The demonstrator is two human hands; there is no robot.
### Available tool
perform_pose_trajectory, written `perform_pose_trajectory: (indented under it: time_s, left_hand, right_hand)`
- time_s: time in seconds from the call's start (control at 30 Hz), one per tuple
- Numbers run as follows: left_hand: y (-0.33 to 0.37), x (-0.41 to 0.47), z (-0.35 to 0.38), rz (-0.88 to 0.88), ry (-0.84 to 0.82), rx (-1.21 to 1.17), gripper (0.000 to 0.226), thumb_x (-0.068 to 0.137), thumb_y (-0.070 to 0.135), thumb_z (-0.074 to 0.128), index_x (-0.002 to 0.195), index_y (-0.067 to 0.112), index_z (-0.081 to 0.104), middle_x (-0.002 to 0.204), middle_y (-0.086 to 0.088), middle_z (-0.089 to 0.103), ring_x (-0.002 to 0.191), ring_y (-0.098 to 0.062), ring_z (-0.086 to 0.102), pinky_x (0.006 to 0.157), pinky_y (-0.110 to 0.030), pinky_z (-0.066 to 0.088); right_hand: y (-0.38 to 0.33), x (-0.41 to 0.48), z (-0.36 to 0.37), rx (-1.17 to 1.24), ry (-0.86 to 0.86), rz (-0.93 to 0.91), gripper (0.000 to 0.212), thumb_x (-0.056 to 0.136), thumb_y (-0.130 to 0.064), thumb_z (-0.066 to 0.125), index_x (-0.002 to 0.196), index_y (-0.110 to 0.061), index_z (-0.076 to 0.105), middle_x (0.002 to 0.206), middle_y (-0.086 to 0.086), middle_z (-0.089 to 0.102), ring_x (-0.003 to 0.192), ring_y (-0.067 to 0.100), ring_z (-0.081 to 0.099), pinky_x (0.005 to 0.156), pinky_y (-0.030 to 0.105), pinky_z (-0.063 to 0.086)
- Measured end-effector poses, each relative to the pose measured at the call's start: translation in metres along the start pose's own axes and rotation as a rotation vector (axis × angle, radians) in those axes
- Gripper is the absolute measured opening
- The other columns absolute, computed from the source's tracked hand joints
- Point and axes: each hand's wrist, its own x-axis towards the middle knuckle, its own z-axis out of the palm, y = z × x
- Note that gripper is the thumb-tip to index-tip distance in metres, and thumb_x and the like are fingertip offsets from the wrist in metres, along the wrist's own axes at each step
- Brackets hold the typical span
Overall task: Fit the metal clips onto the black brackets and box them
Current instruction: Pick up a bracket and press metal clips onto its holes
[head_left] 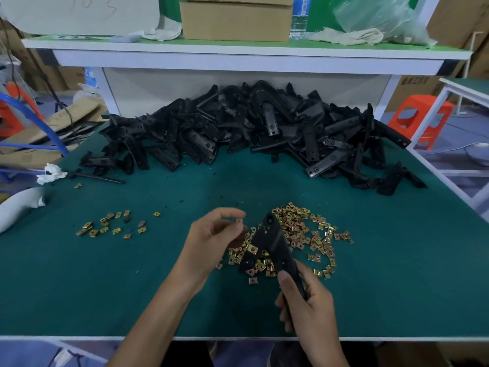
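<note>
In the head view, one matte black plastic bracket (275, 245), long and angular, is gripped at its lower end by the curled fingers of the right hand (307, 300). One squarish brass-coloured clip (252, 249) is seated on its side arm. A second clip (239, 221) is pinched between thumb and forefinger of the left hand (211, 239), just beside the bracket. Beneath, on the green felt-like table (105, 287), shiny loose clips (312, 234) are heaped, too many to count. Behind, black brackets (251, 128) are piled.

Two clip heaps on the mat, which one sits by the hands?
The bigger heap right of centre, under the bracket that the right hand grips. The sparse scatter lies off to the left, apart from either hand.
</note>
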Motion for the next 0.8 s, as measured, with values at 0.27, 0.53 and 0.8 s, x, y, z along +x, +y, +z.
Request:
perform_pose_trajectory:
  time_s: [0.27, 0.53, 0.8]
  left_hand:
    - [0.011, -0.001, 0.003, 0.029, -0.030, 0.077, 0.016, 0.095, 0.008, 0.068, 0.099, 0.019, 0.079, 0.095, -0.004, 0.078, 0.092, -0.020, 0.075, 0.082, -0.027, 0.060]
    - [0.014, -0.002, 0.008, -0.001, 0.019, 0.060, 0.018, 0.092, 0.010, 0.071, 0.092, 0.025, 0.082, 0.081, -0.004, 0.075, 0.071, -0.011, 0.065, 0.072, -0.023, 0.056]
    - [0.015, -0.002, 0.009, -0.093, -0.032, -0.031, 0.021, 0.096, 0.007, 0.064, 0.093, 0.018, 0.082, 0.082, -0.002, 0.074, 0.073, -0.009, 0.066, 0.068, -0.019, 0.054]
  right_hand:
    - [-0.001, 0.000, -0.001, 0.000, -0.006, -0.001, 0.027, 0.083, -0.053, 0.064, 0.109, -0.063, 0.064, 0.063, 0.011, 0.064, 0.046, 0.019, 0.053, 0.041, 0.030, 0.044]
    - [0.001, 0.001, -0.001, -0.004, -0.009, 0.004, 0.025, 0.093, -0.040, 0.064, 0.107, -0.060, 0.065, 0.063, 0.011, 0.063, 0.046, 0.021, 0.052, 0.041, 0.030, 0.043]
    - [0.001, 0.001, -0.002, -0.041, -0.013, -0.025, 0.029, 0.098, -0.032, 0.064, 0.106, -0.059, 0.066, 0.061, 0.012, 0.064, 0.045, 0.021, 0.052, 0.040, 0.030, 0.044]
